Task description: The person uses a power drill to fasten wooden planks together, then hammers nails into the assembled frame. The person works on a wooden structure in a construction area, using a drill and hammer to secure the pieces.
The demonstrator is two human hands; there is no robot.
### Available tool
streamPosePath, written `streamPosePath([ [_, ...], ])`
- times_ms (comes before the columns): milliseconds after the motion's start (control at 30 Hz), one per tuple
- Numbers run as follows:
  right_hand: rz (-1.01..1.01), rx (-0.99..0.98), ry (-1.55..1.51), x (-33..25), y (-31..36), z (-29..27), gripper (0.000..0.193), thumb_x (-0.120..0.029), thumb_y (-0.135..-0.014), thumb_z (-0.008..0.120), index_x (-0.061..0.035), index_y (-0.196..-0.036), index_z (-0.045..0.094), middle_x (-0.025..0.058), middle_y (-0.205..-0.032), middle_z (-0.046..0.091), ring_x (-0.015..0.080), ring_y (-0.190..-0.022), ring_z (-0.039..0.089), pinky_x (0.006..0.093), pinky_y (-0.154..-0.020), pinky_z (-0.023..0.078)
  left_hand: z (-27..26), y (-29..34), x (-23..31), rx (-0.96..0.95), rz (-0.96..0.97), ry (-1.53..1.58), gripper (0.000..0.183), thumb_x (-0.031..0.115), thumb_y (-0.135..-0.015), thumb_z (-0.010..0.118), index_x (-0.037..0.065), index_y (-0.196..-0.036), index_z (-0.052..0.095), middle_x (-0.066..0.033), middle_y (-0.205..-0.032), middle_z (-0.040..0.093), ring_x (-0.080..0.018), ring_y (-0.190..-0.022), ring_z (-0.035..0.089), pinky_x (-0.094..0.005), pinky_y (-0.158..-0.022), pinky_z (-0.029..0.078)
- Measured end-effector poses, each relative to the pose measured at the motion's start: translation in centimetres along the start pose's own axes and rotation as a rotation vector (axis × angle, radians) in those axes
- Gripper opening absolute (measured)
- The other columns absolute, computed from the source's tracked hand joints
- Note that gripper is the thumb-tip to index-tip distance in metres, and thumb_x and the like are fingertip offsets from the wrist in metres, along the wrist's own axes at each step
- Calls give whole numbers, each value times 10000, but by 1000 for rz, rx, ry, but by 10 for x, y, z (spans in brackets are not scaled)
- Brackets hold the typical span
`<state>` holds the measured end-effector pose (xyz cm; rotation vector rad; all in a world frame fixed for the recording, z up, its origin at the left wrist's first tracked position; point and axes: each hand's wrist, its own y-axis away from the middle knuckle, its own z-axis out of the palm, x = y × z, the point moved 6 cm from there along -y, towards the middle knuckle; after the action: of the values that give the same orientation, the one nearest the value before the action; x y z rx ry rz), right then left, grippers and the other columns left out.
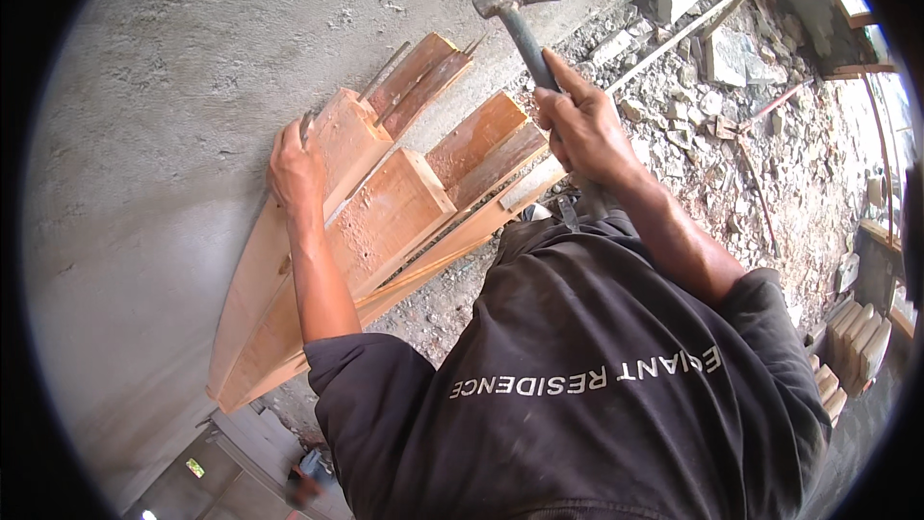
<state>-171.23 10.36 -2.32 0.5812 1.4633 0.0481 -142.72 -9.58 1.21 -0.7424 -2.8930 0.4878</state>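
Note:
My right hand (587, 125) is closed round the grey handle of a hammer (529, 46), raised above the wood with its metal head up and to the left. My left hand (296, 169) is closed at the wall-side edge of the wooden beams (371, 221). A thin dark metal piece (306, 124) shows at its fingertips; its kind I cannot make out. The long beams lie side by side, with stepped, cut-down portions at their far ends. Small wood chips (361, 236) are scattered over their upper faces.
A rough grey plaster wall (173, 106) rises along the left. Broken rubble (707, 116) covers the ground at the right, with a long pole (688, 29) across it. Stacked pale slabs (852, 337) stand at the far right. My dark shirt (597, 327) fills the lower middle.

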Motion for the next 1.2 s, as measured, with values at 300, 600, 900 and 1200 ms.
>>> streamPosePath([
  [300, -40, 133, 15, 1, -8, -28, 524, -222, -954, 470, -19, -1411, 313, 4, -700, 516, 46, -481, 451, 194, -374, 370, 17, 28, -17, 7, -139, -43, 230, 226, -887, 556, 57, -1021, 638, -150, -975, 636, -347, -856, 629, -420, -723, 508],
  [600, -260, -96, 314, 34, -9, 21, 488, -149, -944, 463, -8, -1396, 344, 195, -1006, 575, 123, -534, 528, 243, -479, 460, 18, 28, -19, 22, -170, -45, 220, 216, -896, 539, 47, -998, 637, -158, -979, 637, -345, -860, 627, -424, -721, 499],
  [900, -379, 497, 191, 3, -23, -57, 400, -154, -948, 450, 31, -1299, 395, 77, -820, 534, 67, -508, 480, 188, -360, 408, 15, 27, -15, 77, -150, 17, 249, 242, -913, 524, 27, -989, 625, -155, -961, 634, -348, -850, 623, -422, -712, 495],
  [1200, -189, 296, 94, 0, -15, -48, 428, -176, -958, 425, -31, -1356, 366, 36, -737, 524, 28, -467, 458, 174, -329, 400, 20, 33, -27, 69, -185, -5, 237, 254, -917, 518, 54, -985, 624, -156, -962, 631, -355, -859, 617, -432, -706, 489],
])
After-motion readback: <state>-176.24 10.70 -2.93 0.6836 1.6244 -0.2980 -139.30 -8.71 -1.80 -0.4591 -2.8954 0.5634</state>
